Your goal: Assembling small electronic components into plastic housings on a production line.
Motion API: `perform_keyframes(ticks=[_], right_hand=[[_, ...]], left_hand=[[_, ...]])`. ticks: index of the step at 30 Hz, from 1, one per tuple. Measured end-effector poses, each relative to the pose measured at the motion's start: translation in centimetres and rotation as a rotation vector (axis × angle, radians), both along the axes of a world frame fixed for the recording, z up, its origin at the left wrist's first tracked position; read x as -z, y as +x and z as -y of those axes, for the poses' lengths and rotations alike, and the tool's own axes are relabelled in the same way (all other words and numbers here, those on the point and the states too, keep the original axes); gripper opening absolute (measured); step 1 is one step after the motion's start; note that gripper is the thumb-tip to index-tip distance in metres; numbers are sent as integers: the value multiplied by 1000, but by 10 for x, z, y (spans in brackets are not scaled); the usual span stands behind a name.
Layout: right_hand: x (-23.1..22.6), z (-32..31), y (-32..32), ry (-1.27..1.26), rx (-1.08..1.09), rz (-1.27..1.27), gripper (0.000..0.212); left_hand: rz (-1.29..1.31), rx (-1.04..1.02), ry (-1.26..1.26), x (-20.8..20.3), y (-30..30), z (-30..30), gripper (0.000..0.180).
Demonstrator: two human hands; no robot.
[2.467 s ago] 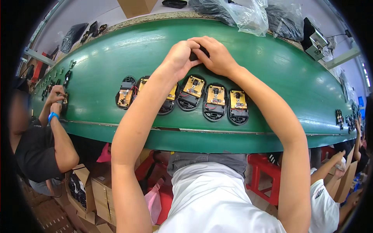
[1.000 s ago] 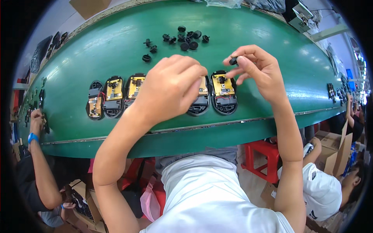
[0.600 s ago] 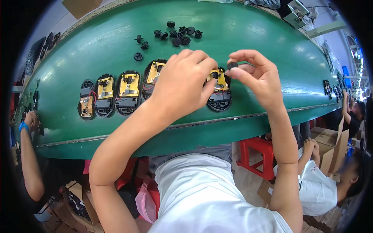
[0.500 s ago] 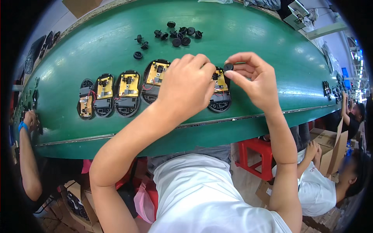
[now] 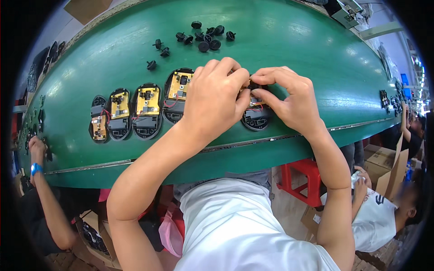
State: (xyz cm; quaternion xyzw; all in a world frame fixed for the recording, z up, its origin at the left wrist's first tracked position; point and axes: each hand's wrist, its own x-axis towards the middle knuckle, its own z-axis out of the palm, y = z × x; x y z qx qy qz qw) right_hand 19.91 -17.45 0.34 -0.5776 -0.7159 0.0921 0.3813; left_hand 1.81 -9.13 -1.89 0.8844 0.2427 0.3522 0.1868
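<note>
Both of my hands meet over the far end of an opened black computer mouse [image 5: 257, 122], the rightmost in a row, with a yellow circuit board inside. My right hand [image 5: 293, 97] pinches a small black scroll wheel [image 5: 254, 85] between thumb and fingers, right at the board. My left hand [image 5: 217, 92] has its fingers curled together on the board's left side; what they grip is hidden. Left of it lie several more opened mice, among them one partly behind my left hand [image 5: 176, 92] and another [image 5: 147, 109], with black wheels on their boards.
Beyond the mice, several loose black scroll wheels [image 5: 215, 44] lie scattered on the green table [image 5: 298, 40]. A co-worker's arm [image 5: 49, 198] reaches in at the left edge. Red stool [image 5: 300, 180] and a seated person [image 5: 373, 217] are below the table on the right.
My right hand has brought the scroll wheel left and onto the mouse's board. My left fingers have closed in beside it. On the left, the co-worker's arm has shifted.
</note>
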Motion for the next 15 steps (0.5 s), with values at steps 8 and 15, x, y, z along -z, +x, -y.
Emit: perform_keyframes(ticks=[8, 15], right_hand=[[-19, -3, 1, -11, 8, 229, 18], [-4, -11, 22, -226, -148, -69, 30]], left_hand=[[-36, 35, 16, -5, 1, -1, 14], [-4, 41, 38, -4, 1, 0, 14]])
